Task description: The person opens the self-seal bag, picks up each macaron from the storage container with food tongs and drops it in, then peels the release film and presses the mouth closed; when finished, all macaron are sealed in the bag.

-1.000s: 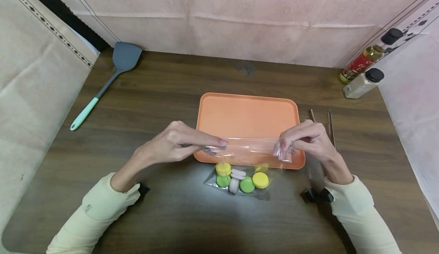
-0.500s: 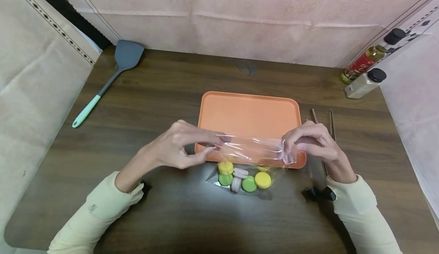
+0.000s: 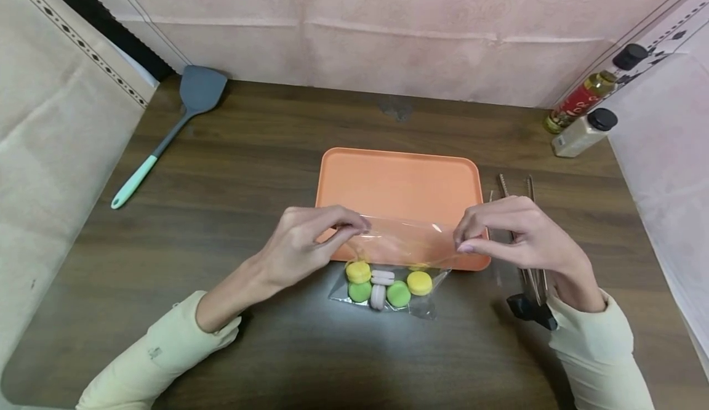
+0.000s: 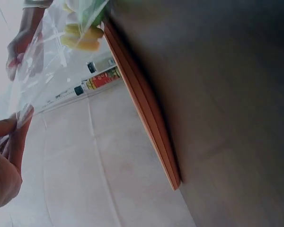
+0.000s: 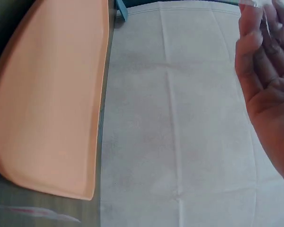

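Note:
A clear plastic bag (image 3: 407,237) stretches between both hands, its upper part over the near edge of an orange tray (image 3: 399,179). Inside its lower part sit several macaron-like rounds: yellow (image 3: 419,283), green (image 3: 399,294) and pale lilac (image 3: 378,297). My left hand (image 3: 312,237) pinches the bag's upper left corner between thumb and fingers, as the left wrist view also shows. The opposite corner is pinched by my right hand (image 3: 504,231). In the right wrist view, a bit of film shows at the right fingertips (image 5: 251,23).
Metal tongs (image 3: 534,284) with a black part lie beneath the right wrist. At the back left rests a grey spatula (image 3: 202,90) with a mint handle. A red-labelled bottle (image 3: 578,102) and a black-capped jar (image 3: 584,133) stand at the back right.
The left thumb and fingers, apart half a second ago, have come together on the bag's edge. The right hand has turned and its wrist moved outward; the bag's top is spread flatter.

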Demonstrator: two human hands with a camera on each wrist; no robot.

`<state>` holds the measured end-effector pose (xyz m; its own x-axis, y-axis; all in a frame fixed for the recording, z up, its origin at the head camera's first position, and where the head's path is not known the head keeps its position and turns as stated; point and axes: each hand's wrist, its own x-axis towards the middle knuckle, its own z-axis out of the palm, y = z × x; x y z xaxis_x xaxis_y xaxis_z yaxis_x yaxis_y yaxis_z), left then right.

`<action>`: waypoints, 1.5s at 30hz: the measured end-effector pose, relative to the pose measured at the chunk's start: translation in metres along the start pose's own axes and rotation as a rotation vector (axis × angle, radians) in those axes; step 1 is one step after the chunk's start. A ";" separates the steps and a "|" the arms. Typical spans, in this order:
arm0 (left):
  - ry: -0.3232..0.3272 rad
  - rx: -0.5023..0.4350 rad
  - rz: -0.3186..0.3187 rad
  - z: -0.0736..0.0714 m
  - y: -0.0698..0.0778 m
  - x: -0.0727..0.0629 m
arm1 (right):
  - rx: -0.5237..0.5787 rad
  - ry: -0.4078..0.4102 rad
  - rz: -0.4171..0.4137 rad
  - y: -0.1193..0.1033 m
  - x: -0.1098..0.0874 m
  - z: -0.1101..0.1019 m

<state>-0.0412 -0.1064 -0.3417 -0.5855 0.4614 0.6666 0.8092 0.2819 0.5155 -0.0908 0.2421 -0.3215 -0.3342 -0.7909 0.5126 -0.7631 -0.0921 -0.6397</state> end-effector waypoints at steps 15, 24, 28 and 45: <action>-0.010 -0.005 -0.053 0.002 0.007 0.002 | -0.648 -0.046 0.293 -0.052 0.072 0.056; -0.014 -0.034 -0.048 0.001 0.007 0.001 | -0.700 -0.068 0.250 -0.049 0.084 0.067; -0.022 -0.079 -0.059 0.000 0.008 0.001 | -0.696 -0.099 0.253 -0.049 0.083 0.063; -0.047 -0.277 -0.294 -0.007 0.013 0.000 | -0.628 -0.087 0.256 -0.047 0.051 0.027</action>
<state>-0.0310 -0.1085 -0.3318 -0.7817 0.4345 0.4474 0.5600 0.1732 0.8102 -0.0568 0.1896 -0.2808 -0.5216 -0.7890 0.3247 -0.8508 0.4524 -0.2674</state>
